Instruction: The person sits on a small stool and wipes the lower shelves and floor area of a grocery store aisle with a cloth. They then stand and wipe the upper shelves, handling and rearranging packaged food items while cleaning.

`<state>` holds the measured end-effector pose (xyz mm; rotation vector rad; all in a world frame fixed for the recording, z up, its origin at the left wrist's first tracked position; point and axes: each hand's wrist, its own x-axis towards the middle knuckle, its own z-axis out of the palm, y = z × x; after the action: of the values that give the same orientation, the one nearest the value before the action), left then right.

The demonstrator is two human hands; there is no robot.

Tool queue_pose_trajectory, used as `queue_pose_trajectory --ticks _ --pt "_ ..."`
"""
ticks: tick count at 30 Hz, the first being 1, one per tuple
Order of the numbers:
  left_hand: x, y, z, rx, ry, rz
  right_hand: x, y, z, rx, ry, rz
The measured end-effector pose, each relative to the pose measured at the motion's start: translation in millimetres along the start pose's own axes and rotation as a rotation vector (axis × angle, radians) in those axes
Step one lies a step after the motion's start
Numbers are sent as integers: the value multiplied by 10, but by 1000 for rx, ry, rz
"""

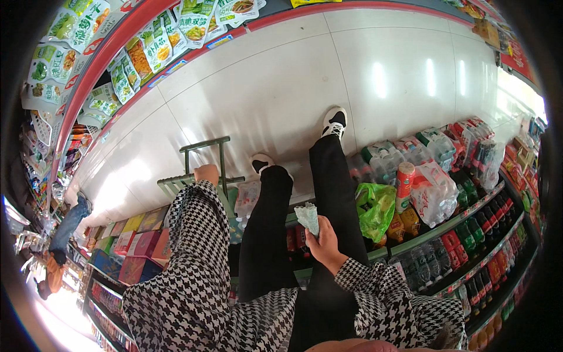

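Observation:
My left hand [206,174] is closed around part of a green folding stool [206,144], whose metal legs stick out past my fist. The stool hangs over the pale floor, in front of my left leg. In my right hand [326,242] is a crumpled grey-green cloth [308,218], pinched so that it fans out above the fingers. That hand is in front of my right thigh. Close to its right lies a bright green plastic bag [375,209] on top of the drinks shelf. My palms and the grip on the stool are partly hidden.
A tiered drinks shelf [446,288] curves along the right, topped with shrink-wrapped bottles [433,189] and a red canister [405,182]. Gift boxes [140,259] are stacked at left. Snack pouches [156,48] fill a red-edged shelf across the tiled floor [264,83]. Another person [66,233] is at far left.

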<state>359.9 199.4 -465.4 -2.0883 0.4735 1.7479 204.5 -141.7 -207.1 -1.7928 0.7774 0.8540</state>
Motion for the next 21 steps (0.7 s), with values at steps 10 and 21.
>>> queue_pose_trajectory --ticks 10,21 --pt "157 -487 -613 -32 298 -10 17 -22 -97 52 27 -7" --pt "668 370 -2255 -96 454 115 79 69 -239 128 21 49"
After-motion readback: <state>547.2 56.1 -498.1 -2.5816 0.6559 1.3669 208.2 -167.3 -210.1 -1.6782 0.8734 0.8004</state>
